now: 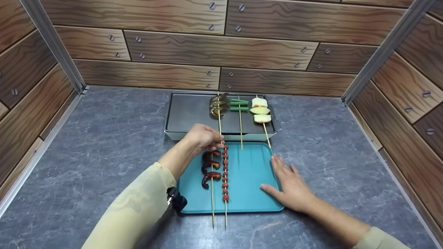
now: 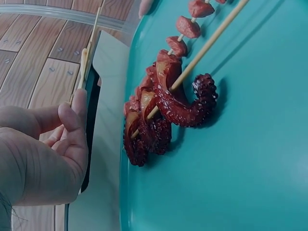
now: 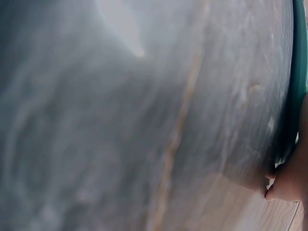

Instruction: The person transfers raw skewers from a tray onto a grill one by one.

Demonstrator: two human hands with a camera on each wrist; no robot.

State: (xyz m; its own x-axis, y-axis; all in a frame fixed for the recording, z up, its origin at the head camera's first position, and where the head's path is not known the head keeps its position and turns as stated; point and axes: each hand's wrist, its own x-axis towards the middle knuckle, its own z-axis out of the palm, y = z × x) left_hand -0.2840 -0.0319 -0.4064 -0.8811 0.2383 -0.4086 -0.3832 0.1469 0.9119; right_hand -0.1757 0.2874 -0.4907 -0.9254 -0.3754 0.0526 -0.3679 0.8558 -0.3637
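My left hand (image 1: 202,137) pinches the lower stick of a shrimp skewer (image 1: 219,103), whose shrimp lie over the dark griddle (image 1: 188,112). Below that hand, a teal tray (image 1: 254,176) carries an octopus-tentacle skewer (image 1: 211,176) and a thin skewer of small red pieces (image 1: 225,173). The left wrist view shows the thumb and fingertips together on the stick (image 2: 85,62), beside the tentacles (image 2: 183,103). With fingers spread and straight, my right hand (image 1: 290,185) rests at the tray's right edge; only part of it shows in the right wrist view.
Right of the shrimp, a skewer of green stalks (image 1: 238,105) and one of pale white and yellow-green slices (image 1: 260,111) lie on the griddle, their sticks reaching toward the tray. A grey marbled table (image 1: 114,145) lies below, with wood-print walls (image 1: 173,45) around it.
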